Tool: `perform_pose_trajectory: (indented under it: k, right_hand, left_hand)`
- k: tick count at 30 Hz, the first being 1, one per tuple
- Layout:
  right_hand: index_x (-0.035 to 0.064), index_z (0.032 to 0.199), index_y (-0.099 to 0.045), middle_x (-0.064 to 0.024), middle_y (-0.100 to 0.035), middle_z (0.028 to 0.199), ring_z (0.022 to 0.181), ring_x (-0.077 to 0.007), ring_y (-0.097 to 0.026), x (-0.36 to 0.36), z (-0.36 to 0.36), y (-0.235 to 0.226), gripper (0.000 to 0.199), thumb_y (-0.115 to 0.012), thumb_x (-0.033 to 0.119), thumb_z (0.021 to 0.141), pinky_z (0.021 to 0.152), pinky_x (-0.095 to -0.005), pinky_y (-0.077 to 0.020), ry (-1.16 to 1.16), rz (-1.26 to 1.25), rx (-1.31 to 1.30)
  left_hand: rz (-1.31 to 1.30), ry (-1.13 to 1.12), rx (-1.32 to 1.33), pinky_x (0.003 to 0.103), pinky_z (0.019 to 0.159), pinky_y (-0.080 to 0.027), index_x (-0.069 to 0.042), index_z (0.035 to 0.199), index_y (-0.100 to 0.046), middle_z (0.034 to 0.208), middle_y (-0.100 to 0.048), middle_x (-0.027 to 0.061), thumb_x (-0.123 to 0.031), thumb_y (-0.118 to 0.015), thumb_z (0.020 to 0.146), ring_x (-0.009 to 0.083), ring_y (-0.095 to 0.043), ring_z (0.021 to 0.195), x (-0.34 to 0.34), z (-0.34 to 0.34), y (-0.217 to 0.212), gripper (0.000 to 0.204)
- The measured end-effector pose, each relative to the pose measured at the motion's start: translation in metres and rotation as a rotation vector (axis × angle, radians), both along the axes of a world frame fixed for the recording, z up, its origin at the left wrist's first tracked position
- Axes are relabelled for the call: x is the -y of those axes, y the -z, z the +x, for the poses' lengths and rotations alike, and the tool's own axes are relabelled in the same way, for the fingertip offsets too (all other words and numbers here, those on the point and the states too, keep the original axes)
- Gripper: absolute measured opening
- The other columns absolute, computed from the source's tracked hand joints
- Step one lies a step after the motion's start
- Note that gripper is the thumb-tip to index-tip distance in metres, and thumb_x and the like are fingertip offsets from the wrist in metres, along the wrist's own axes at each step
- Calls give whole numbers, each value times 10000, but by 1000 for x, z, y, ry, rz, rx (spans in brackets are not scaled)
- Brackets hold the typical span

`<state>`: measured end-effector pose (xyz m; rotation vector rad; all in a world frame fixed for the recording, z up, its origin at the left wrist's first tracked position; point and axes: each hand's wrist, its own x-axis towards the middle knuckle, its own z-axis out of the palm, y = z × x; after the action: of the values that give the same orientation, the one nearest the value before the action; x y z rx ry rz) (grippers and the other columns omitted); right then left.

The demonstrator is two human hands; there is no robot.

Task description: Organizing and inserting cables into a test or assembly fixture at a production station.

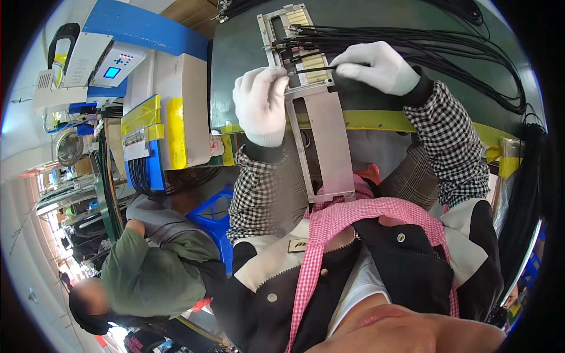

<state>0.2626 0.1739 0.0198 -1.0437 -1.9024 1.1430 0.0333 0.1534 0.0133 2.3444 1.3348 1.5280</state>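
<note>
A metal fixture with cream slotted inserts lies at the far edge of the table, and its hinged cover plate hangs open toward my body. Across a lower slot runs a short stretch of black cable. My left hand, in a white glove, is closed at the cable's left end beside the fixture. My right hand, also gloved, pinches the same cable on the fixture's right. My left fingers hide the cable's tip. Several more black cables with metal ends reach into the fixture's upper slots.
The dark green table has a yellow-green front edge. At left stands a blue and white machine with a small lit screen. Beyond it a person in a green top sits near a blue stool. Black cables hang at right.
</note>
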Motion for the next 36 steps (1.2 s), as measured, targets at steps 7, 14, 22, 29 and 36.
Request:
perform_pose_trajectory:
  k: [7, 14, 22, 29, 36]
  right_hand:
    - [84, 922, -681, -12, -610, 776, 698, -174, -546, -2, -16, 13, 183, -665, 69, 740, 738, -282, -430, 232, 562, 254]
    - [99, 842, -650, 16, -594, 766, 687, -167, -528, -4, -20, 8, 153, -651, 45, 698, 728, -273, -414, 281, 849, 431]
    - [105, 832, -645, 13, -594, 768, 692, -166, -528, -6, -16, 8, 150, -647, 40, 697, 730, -275, -417, 251, 808, 436]
    - [92, 823, -645, 7, -600, 765, 688, -176, -531, -3, -20, 11, 134, -643, 34, 702, 708, -276, -425, 278, 630, 329]
    - [75, 861, -655, -5, -605, 764, 691, -189, -539, -2, -20, 12, 138, -644, 59, 724, 708, -286, -438, 248, 694, 418]
  left_hand:
    - [-252, -73, 118, 295, 727, -484, -51, 1059, -625, 1033, -597, 88, 6, -666, 757, 201, -571, 801, 18, 1, 18, 309]
    - [-298, -69, 158, 280, 714, -504, -45, 1122, -594, 1069, -580, 103, 7, -662, 776, 192, -585, 809, 20, -2, 20, 356]
    - [-310, -88, 190, 283, 718, -508, -37, 1096, -600, 1057, -584, 101, -2, -672, 767, 197, -593, 804, 20, 0, 22, 339]
    - [-341, -89, 210, 278, 711, -511, -30, 1079, -598, 1044, -587, 98, 7, -673, 762, 189, -596, 789, 22, 0, 23, 328]
    - [-256, -119, -36, 325, 713, -479, -108, 1092, -642, 1000, -538, 89, -156, -698, 760, 225, -535, 789, 22, 8, 14, 340]
